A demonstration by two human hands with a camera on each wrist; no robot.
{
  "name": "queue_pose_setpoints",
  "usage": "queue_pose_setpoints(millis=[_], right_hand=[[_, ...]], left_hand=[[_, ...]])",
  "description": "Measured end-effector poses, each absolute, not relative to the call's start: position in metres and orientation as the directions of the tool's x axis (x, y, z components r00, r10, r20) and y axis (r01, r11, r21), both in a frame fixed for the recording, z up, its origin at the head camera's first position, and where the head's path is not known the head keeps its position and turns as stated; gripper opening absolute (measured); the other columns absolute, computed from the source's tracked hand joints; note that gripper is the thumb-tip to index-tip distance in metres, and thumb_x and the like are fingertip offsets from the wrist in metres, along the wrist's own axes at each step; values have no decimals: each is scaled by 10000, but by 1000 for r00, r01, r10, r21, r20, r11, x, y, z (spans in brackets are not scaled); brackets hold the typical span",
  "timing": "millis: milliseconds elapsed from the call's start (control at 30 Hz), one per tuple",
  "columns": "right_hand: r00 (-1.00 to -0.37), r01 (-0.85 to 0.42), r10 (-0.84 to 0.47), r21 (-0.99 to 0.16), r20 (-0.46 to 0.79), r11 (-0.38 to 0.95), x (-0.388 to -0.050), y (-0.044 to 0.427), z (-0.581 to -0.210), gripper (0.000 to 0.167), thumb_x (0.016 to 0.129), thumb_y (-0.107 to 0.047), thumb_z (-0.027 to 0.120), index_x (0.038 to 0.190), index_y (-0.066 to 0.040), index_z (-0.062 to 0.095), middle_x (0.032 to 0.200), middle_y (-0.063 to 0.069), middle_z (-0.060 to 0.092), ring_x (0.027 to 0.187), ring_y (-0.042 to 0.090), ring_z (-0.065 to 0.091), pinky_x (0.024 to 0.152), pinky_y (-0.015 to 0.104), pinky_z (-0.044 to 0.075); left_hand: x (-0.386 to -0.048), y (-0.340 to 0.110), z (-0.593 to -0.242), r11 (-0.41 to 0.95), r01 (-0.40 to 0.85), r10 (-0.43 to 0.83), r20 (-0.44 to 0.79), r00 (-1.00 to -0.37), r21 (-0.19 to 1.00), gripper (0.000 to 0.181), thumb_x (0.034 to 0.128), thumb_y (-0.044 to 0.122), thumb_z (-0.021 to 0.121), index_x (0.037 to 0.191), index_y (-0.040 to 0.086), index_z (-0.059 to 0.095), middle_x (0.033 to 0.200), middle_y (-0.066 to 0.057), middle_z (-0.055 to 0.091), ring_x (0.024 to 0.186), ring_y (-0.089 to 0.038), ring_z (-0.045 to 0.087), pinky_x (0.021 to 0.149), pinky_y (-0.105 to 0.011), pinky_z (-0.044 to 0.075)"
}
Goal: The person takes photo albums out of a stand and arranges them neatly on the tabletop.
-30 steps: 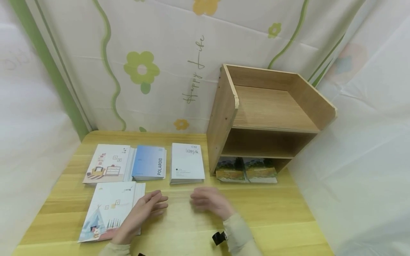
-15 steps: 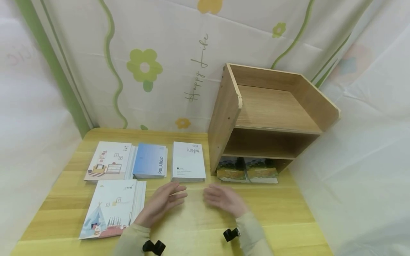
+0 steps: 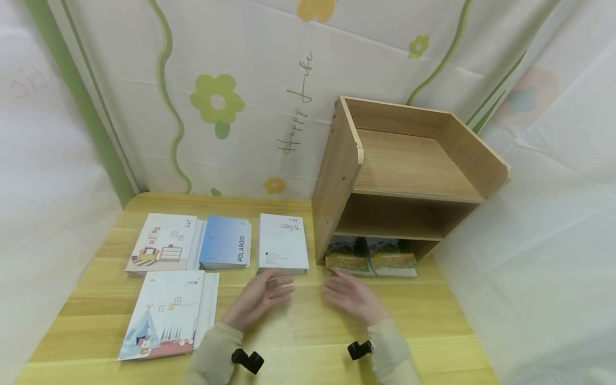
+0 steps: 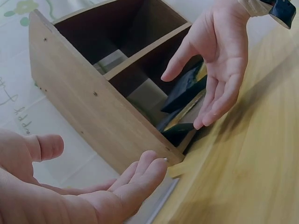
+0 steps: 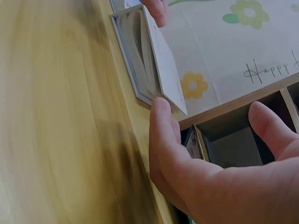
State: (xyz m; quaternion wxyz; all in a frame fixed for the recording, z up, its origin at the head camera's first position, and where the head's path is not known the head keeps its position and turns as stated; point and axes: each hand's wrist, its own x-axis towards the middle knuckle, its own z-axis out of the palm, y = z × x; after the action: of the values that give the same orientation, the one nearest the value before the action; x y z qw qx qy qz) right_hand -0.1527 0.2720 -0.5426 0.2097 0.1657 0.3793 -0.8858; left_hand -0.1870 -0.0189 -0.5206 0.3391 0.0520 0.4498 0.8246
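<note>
My left hand hovers over the table just in front of a white album, its fingers loosely bent around nothing. Opposite it my right hand faces inward, fingers relaxed, in front of the wooden shelf's lower compartment. Two books with landscape covers lie in that compartment. In the right wrist view the white album shows its thick pages, apart from the right fingers. A blue POLAROID album lies left of the white one. Neither hand appears to touch anything.
The wooden shelf stands at the back right against a patterned curtain. Farther left lie an album with an armchair picture and, nearer, one with a tent picture. Both rest on the wooden table.
Both hands have moved to the right and slightly forward over the table, still held apart. The camera view has shifted a little. The albums and shelf have stayed put.
</note>
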Motion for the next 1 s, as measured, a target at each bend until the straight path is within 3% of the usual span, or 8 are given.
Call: queue_pose_setpoints(millis=[667, 1000], right_hand=[[-857, 501, -278, -572, -434, -649, -148, 289, -546, 757, 1040, -248, 499, 1501, 121, 26, 1549, 340, 87, 1422, 442, 179, 1136, 464, 287], [-859, 486, -260, -543, -441, -684, -149, 300, -549, 731, 1050, -224, 467, 1514, 80, -9, 1549, 338, 60, 1426, 440, 153, 1130, 463, 301]], left_hand=[[-182, -16, -529, -339, -513, 604, -236, -761, 788, 627, 1078, 296, 361, 1458, -162, 165, 1441, -402, 303, 1318, -514, 352, 1090, -553, 318], [-179, -21, -531, -350, -503, 579, -239, -779, 790, 565, 1090, 270, 321, 1438, -166, 235, 1401, -390, 371, 1292, -502, 398, 1073, -530, 361]])
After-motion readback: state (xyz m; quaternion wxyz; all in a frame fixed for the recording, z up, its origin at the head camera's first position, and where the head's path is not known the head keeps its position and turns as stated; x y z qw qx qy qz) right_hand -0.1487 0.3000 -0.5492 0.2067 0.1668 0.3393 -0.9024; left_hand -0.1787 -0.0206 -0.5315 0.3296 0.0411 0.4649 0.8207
